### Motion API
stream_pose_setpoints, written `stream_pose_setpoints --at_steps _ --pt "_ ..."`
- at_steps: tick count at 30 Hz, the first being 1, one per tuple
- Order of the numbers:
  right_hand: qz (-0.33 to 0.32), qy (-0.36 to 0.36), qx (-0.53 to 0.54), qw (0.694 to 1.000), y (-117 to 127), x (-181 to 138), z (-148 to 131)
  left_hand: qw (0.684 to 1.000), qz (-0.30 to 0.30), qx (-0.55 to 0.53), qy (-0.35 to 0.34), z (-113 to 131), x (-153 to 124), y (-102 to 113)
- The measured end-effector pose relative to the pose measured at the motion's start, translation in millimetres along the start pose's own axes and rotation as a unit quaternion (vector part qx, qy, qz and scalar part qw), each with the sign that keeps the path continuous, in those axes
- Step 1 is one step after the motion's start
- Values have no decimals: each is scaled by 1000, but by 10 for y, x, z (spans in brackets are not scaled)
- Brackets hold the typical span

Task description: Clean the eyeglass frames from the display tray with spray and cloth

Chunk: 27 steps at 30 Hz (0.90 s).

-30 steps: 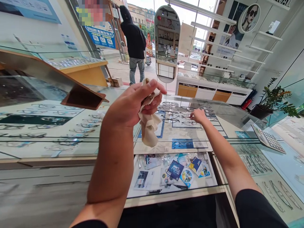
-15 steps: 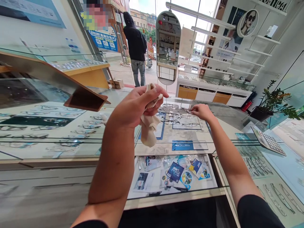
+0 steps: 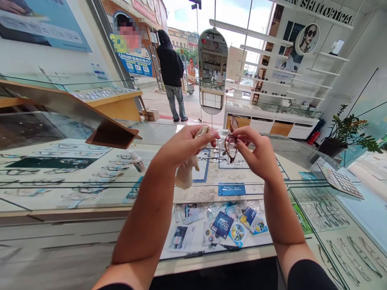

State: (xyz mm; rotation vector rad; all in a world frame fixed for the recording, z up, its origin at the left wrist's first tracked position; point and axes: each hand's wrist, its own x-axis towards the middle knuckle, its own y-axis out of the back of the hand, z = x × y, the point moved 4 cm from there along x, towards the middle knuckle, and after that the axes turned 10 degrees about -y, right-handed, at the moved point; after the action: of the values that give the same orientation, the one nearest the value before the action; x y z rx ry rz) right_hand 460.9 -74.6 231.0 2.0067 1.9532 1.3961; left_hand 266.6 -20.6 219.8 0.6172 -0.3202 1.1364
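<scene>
A cream cloth (image 3: 185, 174) hangs from my left hand (image 3: 193, 141), whose fingers are closed around its upper end. My right hand (image 3: 256, 151) pinches a pair of brown-framed glasses (image 3: 231, 148), held up above the counter with the lenses turned sideways. The two hands are close together, and a small gap lies between the cloth and the glasses. Beneath and behind them, several dark-framed glasses (image 3: 213, 159) lie on the glass counter top. A small white bottle (image 3: 137, 162) stands to the left of my left forearm.
Below the counter, a drawer (image 3: 178, 251) holds packets and leaflets. Glass cases with rows of glasses (image 3: 328, 215) flank me. A calculator (image 3: 340, 179) sits at right, an oval mirror (image 3: 212, 72) ahead. Beyond the window a person in a dark hoodie (image 3: 171, 66) stands.
My right hand has lifted the glasses from the counter and brought them left toward the cloth. My left hand has turned and lowered slightly. The view has tilted a little upward.
</scene>
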Motion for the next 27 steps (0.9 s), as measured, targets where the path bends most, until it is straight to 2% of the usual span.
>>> stream_pose_setpoints --at_steps 4,9,15,22,27 --pt "-27 34 -68 997 -45 -91 -100 999 -47 21 -5 86 -38 -46" --pt "-27 63 -113 991 -63 -145 -132 998 -46 33 -8 117 -68 -49" --pt "-38 95 -120 987 -75 -191 -166 1000 -23 17 -8 119 -104 -32" --pt "-48 115 -113 986 -54 -237 -235 999 -29 27 -9 124 -110 -38" --pt "-64 119 -96 986 -30 -253 -250 998 -32 33 -41 171 -94 -64"
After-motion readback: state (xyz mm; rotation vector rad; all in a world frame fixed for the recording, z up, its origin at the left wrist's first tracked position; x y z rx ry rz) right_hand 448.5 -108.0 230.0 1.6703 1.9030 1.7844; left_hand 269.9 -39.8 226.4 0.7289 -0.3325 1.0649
